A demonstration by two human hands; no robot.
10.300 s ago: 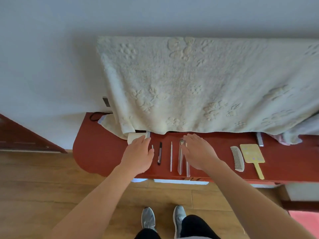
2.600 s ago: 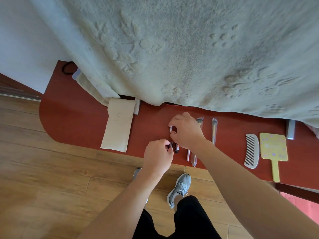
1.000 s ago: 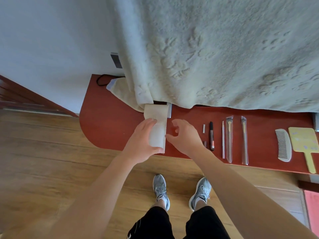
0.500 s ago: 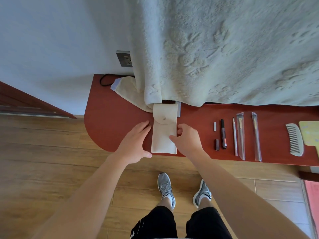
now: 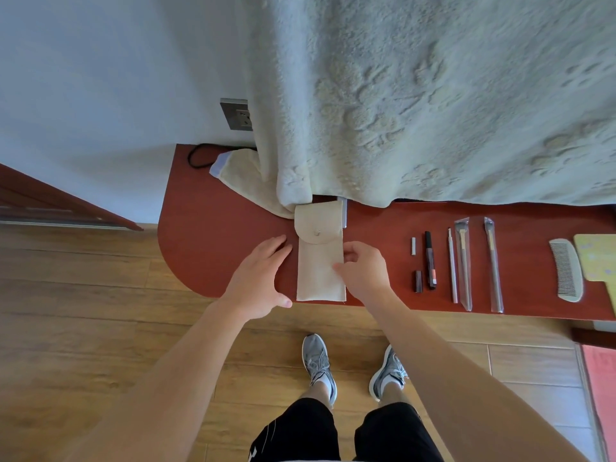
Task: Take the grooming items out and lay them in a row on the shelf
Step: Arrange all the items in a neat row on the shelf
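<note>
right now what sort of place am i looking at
Probably a room in a home, perhaps a bedroom or washroom corner: a red wooden shelf against a white wall with a socket, a fluffy cream blanket hanging over it, and wood-look flooring.

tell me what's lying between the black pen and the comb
Head view: a thin white stick, a sleeved brush, a second sleeved brush, then bare shelf up to the comb.

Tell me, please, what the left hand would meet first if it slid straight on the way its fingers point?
Most likely the beige pouch: the left hand lies open on the shelf beside it, fingers angled toward its flap edge. The hanging towel comes after, though depth is unclear.
</note>
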